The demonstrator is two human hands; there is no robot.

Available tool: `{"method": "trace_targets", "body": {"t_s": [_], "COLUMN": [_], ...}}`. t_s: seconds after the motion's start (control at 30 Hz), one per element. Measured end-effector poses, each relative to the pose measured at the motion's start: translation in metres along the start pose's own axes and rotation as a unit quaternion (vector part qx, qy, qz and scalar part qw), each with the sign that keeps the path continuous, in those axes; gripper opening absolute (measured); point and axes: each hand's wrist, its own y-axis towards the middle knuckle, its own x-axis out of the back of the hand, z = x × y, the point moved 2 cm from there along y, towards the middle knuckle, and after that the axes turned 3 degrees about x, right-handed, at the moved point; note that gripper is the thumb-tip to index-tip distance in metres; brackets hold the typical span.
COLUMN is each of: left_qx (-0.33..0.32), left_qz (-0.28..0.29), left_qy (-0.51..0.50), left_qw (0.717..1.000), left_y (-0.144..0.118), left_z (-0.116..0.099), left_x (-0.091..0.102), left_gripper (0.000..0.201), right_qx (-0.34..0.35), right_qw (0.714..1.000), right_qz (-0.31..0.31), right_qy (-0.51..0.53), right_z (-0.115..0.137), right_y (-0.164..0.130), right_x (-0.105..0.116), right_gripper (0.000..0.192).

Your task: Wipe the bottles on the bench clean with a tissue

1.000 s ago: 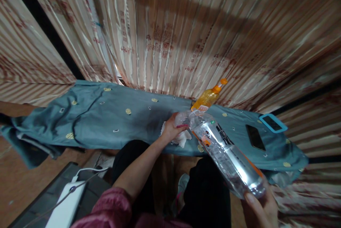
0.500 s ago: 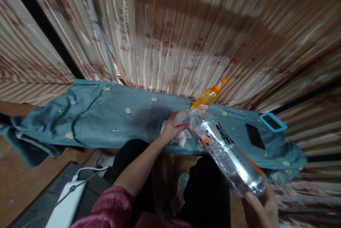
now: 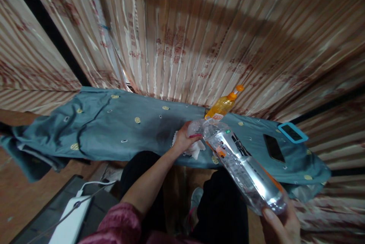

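A large clear plastic bottle point(image 3: 248, 168) with a silver and orange label lies tilted across the right side. Its base is in the grip of my right hand point(image 3: 282, 223), and its neck end points up and left. My left hand point(image 3: 183, 138) is closed around a small clear plastic cup point(image 3: 194, 127), tipped toward the bottle's neck. The neck meets or overlaps the cup; I cannot tell if liquid passes between them. Beneath my left hand is a crumpled white tissue point(image 3: 197, 150). Just behind the cup stands an orange-yellow bottle point(image 3: 221, 108) with an orange pump-like top.
A blue-green cloth point(image 3: 148, 133) with a pineapple print covers the narrow table. On its right lie a dark phone point(image 3: 273, 148) and a blue-framed device point(image 3: 293, 132). A white power bank point(image 3: 70, 221) with a cable sits lower left. Striped curtains point(image 3: 182, 38) hang behind.
Hardly anything differs. The whole view has shifted down very slightly, and both hands keep the same hold on the cup and the bottle.
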Motion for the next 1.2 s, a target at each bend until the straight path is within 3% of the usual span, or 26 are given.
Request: {"method": "trace_targets", "body": {"t_s": [0.17,0.4,0.57,0.67,0.77,0.93,1.03,1.2], "left_qx": [-0.001,-0.013,-0.014,-0.023,-0.021,-0.003,-0.001,0.001], "left_qz": [-0.01,-0.007,0.009,0.012,0.018,0.014,0.015,0.017], "left_qy": [0.004,0.023,0.033,0.026,0.02,0.026,0.024,0.017], "left_qw": [1.0,1.0,0.999,0.999,0.999,1.0,1.0,1.0], "left_y": [0.001,0.001,0.0,-0.001,-0.003,-0.005,-0.006,-0.007], "left_z": [0.002,0.004,0.001,-0.003,-0.007,-0.01,-0.012,-0.014], "left_x": [-0.001,0.0,0.003,0.005,0.006,0.007,0.007,0.007], "left_gripper": [0.06,0.064,0.072,0.068,0.061,0.059,0.059,0.058], "right_qx": [-0.004,-0.004,-0.034,-0.052,-0.06,-0.072,-0.054,-0.062], "right_qw": [1.0,1.0,0.999,0.998,0.998,0.997,0.998,0.996], "right_qz": [-0.022,-0.007,-0.016,-0.015,-0.01,0.027,0.013,-0.055], "right_qy": [-0.016,-0.019,0.006,0.03,0.035,-0.002,-0.016,-0.018], "right_z": [-0.002,-0.005,0.001,0.005,-0.006,-0.034,-0.02,0.025], "right_y": [-0.002,-0.003,-0.007,-0.008,-0.003,0.009,0.006,-0.007], "right_x": [0.001,0.001,-0.008,-0.013,-0.002,0.023,0.015,-0.02], "right_gripper": [0.076,0.084,0.094,0.089,0.083,0.09,0.087,0.092]}}
